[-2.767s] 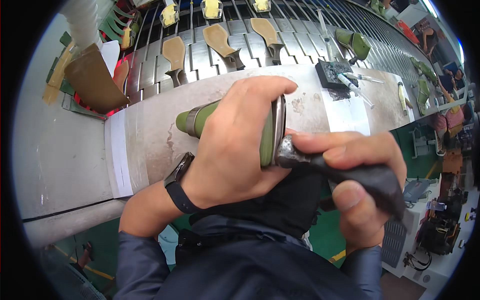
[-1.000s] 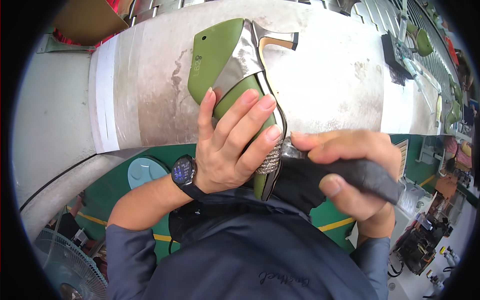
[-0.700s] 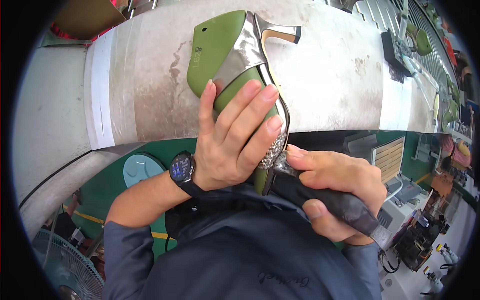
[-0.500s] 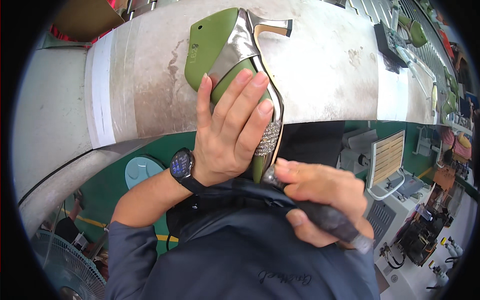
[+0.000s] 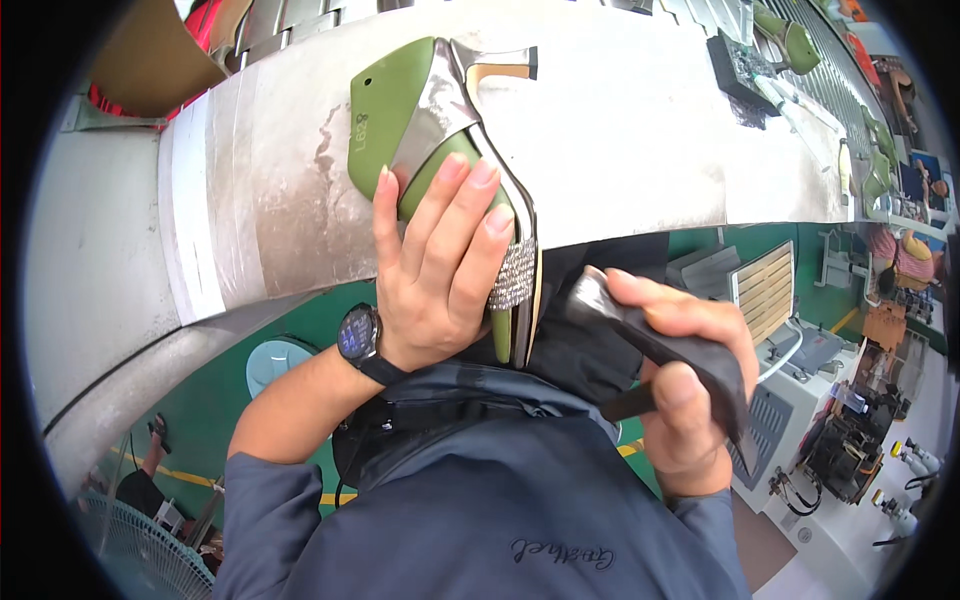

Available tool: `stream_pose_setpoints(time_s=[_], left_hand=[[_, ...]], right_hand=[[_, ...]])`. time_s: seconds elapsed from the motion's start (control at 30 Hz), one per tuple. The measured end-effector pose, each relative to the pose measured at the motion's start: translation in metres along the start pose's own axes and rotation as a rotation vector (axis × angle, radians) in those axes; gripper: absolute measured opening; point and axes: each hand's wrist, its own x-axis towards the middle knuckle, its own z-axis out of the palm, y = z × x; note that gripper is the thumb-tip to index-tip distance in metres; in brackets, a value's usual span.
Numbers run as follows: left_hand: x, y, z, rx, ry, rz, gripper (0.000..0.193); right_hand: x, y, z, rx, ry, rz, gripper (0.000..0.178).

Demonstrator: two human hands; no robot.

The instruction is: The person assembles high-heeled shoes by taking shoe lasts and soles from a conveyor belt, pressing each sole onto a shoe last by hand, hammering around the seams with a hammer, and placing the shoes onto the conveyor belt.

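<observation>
A high-heeled shoe (image 5: pixel 457 110) with a metallic upper, a rhinestone band and a green last inside lies on its side. Its heel end rests on the pale work surface, and its toe reaches past the near edge toward me. My left hand (image 5: pixel 440 270) holds the shoe, its fingers spread over the side and its thumb hidden. To the right of the toe, my right hand (image 5: pixel 695 370) is wrapped round the head of a dark hammer (image 5: pixel 640 335). The hammer's shiny face points toward the shoe without touching it.
The curved work surface (image 5: pixel 620 110) stretches across in front. A black block (image 5: pixel 740 75) sits at its far right, near another green last (image 5: pixel 800 48). A blue stool (image 5: pixel 275 365) and a fan (image 5: pixel 130 540) stand lower left; a machine (image 5: pixel 810 400) is at the right.
My right hand has swung the hammer away from the toe, to the right and farther up. The shoe and my left hand appear slightly farther left as the view shifts.
</observation>
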Motion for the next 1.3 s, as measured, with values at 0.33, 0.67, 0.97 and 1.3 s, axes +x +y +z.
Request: stream_pose_setpoints(time_s=[0.33,0.67,0.97,1.3], left_hand=[[-0.006,0.000,0.002,0.001,-0.010,-0.041,0.036],[-0.014,-0.001,0.007,0.010,-0.001,-0.045,0.042],[-0.016,0.000,0.010,0.031,0.036,-0.049,0.043],[0.005,-0.019,-0.034,-0.075,-0.330,0.021,0.064]], right_hand=[[0.054,-0.002,0.004,-0.233,-0.135,0.089,0.027],[0.103,-0.026,0.003,-0.337,-0.248,0.319,0.028],[0.162,-0.015,0.021,-0.275,-0.237,0.581,0.033],[0.159,0.027,0.039,-0.147,0.001,0.061,0.032]])
